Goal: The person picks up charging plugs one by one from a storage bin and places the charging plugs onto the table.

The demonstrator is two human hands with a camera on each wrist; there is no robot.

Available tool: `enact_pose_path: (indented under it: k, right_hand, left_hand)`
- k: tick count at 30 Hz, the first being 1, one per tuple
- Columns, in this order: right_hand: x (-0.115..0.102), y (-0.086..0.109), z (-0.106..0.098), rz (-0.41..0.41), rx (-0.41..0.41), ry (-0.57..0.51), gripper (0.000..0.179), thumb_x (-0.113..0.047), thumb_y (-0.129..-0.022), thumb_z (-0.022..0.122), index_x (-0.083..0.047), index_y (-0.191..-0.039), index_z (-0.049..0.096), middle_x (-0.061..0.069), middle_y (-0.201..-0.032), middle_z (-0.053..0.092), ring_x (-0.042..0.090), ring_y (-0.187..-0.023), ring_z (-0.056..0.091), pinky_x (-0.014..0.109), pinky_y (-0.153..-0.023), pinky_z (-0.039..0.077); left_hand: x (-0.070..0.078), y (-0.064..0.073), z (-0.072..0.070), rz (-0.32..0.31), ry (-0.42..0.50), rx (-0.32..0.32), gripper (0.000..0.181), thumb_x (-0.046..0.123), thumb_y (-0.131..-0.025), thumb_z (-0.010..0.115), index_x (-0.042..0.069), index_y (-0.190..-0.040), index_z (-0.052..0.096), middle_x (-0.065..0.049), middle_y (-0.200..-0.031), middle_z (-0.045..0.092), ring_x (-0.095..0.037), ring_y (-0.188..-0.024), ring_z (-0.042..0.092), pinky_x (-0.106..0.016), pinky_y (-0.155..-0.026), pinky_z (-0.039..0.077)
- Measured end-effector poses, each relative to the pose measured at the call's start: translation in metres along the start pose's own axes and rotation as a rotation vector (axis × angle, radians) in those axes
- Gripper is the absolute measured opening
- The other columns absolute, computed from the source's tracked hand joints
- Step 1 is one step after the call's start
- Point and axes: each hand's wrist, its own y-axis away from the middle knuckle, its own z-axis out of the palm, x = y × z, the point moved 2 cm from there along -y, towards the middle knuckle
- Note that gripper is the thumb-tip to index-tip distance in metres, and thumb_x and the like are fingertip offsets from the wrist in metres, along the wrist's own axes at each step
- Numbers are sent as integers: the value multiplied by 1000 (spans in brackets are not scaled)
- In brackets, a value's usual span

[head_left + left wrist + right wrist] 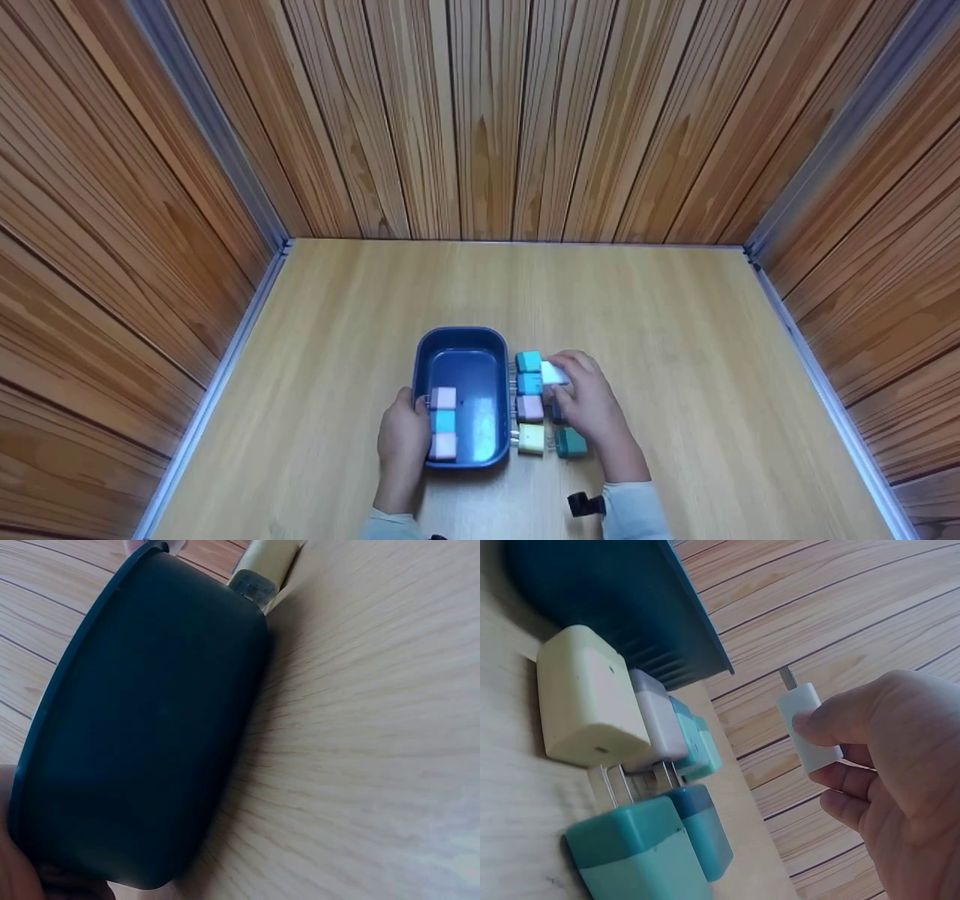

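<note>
Only right wrist view shows prong on white charger (808, 727) pinched in right hand (889, 772); left hand (403, 439) grip holds blue tray (459, 341).

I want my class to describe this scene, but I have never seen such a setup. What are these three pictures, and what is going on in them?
No machine here: a person works with two bare hands, wearing three cameras. The head view looks down on a wooden table. The left hand grips the edge of a dark blue tub holding three small charger plugs. The left wrist view shows that tub's outer wall up close. The right wrist view shows the right hand pinching a white plug, with more pastel plugs lined up on the table beside the tub.
</note>
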Motion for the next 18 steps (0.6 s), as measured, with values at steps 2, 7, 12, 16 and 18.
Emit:
enact_pose_path:
  k: [2,7,12,16,18]
  right_hand:
    - [3,0,-1,21,-3,4,43,-8,-94,72,-15,-136,64,3,-140,55,26,-135,50,49,-111,42]
    - [10,0,-3,59,-28,7,44,-12,-97,70,-15,-139,61,4,-143,53,28,-138,48,50,-113,41]
    - [17,-1,-4,63,-36,3,43,-10,-98,68,-14,-140,60,5,-144,53,29,-139,47,50,-114,39]
    - [23,-1,-3,97,-44,4,43,-10,-99,67,-14,-140,60,5,-144,52,29,-139,47,50,-114,39]
    - [26,-1,0,125,-56,10,43,-11,-99,67,-15,-141,60,5,-145,52,29,-140,46,50,-114,39]
  left_hand:
    - [0,0,1,-11,0,-6,22,21,-105,53,6,-116,64,-15,-104,73,-29,-89,70,-46,-69,52]
    - [1,-1,1,-48,5,-26,28,23,-106,51,5,-124,63,-16,-111,72,-28,-94,69,-48,-75,54]
    - [1,0,1,-56,14,-30,32,22,-107,50,3,-130,61,-18,-118,71,-33,-103,69,-52,-83,55]
    - [1,0,1,-55,19,-33,31,22,-107,50,3,-129,62,-18,-117,71,-33,-102,69,-52,-83,55]
    - [1,0,1,-60,21,-34,29,22,-107,51,4,-127,62,-17,-116,71,-31,-99,69,-51,-81,55]
